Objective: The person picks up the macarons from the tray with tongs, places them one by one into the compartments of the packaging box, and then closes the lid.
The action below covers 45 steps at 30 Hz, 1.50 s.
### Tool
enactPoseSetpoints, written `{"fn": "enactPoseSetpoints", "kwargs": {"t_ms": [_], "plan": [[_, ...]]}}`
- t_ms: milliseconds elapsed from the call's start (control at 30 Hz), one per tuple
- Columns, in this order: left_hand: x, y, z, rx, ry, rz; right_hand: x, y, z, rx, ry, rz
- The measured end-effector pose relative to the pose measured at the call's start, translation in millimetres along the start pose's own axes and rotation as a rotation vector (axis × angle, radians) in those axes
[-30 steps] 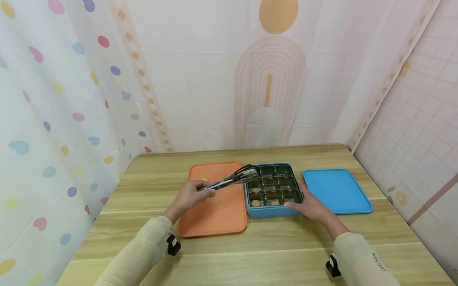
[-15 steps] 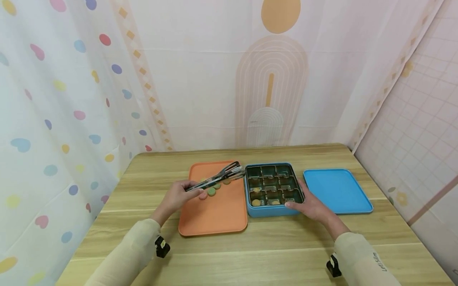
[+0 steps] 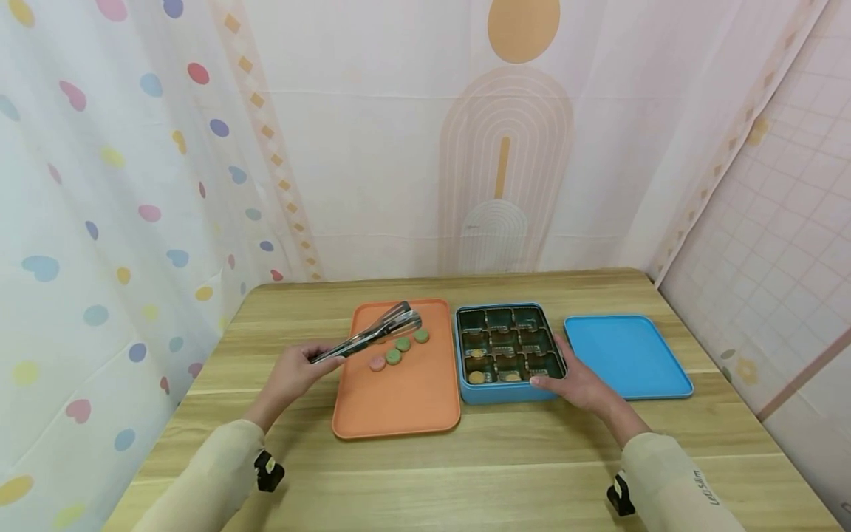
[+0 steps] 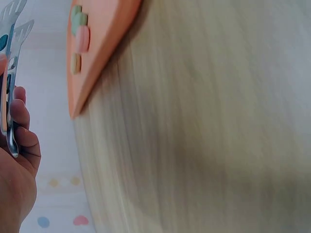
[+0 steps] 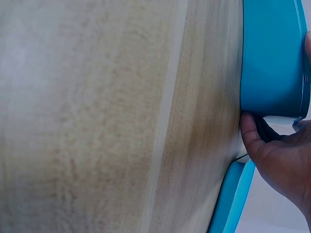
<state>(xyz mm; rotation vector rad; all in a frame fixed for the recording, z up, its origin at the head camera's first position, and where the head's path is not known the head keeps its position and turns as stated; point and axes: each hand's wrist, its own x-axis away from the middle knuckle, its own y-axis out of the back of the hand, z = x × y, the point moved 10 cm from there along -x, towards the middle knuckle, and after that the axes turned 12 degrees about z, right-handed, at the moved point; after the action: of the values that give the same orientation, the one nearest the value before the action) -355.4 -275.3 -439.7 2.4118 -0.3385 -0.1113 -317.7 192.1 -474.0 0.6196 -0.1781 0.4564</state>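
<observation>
My left hand holds a pair of metal tongs above the left part of an orange tray. The tongs' slotted ends are apart, with nothing seen between them. On the tray lie green macarons and a pink macaron; a yellow macaron shows in the left wrist view. Beside the tray stands a blue box with a dark compartment insert. Yellow macarons sit in its front-left, front-middle and middle-left compartments. My right hand grips the box's right side, thumb at the front rim.
A flat blue lid lies on the wooden table, right of the box. Patterned curtains hang behind the table and at both sides.
My left hand has moved left with the tongs, from beside the box back across the tray, uncovering the macarons. The right hand keeps its grip on the box.
</observation>
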Motion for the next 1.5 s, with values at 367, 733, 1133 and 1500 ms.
{"fn": "enactPoseSetpoints", "kwargs": {"t_ms": [367,733,1133,1500], "plan": [[16.6,17.4,19.0,-0.048,0.022,-0.035,1,-1,0,-0.023,0.007,0.004],[31.9,27.2,36.3,-0.048,0.056,-0.048,0,-2,-2,-0.021,-0.004,0.005],[49.1,29.8,53.8,-0.077,0.093,-0.017,0,-1,-4,-0.031,-0.005,0.006],[57.6,20.7,65.0,-0.087,0.120,0.018,-1,-1,-4,-0.022,-0.008,0.006]]}}
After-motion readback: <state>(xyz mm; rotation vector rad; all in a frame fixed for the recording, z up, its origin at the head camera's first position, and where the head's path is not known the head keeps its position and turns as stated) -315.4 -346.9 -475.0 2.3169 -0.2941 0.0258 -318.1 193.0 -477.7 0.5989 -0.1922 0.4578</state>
